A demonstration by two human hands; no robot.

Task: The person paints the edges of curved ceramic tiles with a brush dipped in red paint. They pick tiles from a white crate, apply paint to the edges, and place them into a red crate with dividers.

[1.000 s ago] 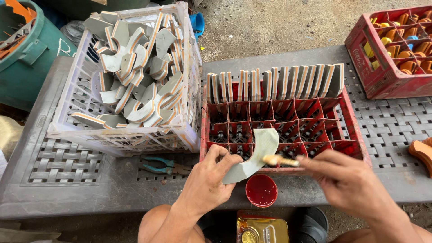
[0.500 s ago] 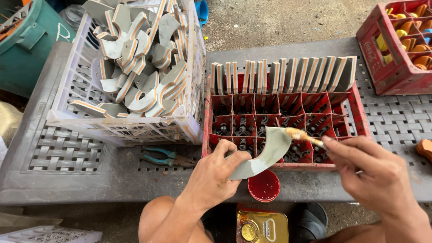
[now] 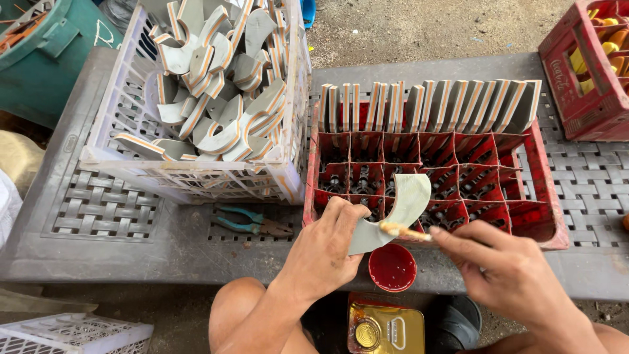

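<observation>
Pliers [image 3: 252,223] with teal handles lie flat on the grey woven-pattern plastic table [image 3: 98,216], just in front of a white lattice basket [image 3: 196,180] heaped with curved grey pieces edged in orange and white. Left hand [image 3: 324,252] is closed around the lower end of one such curved grey piece [image 3: 400,210], smooth and matte, tilted over the near edge of a red compartmented crate [image 3: 531,196]. Small red cup [image 3: 392,267] sits just below it. Right hand [image 3: 504,272] pinches a thin brush [image 3: 403,230], its tip touching the piece's face.
</observation>
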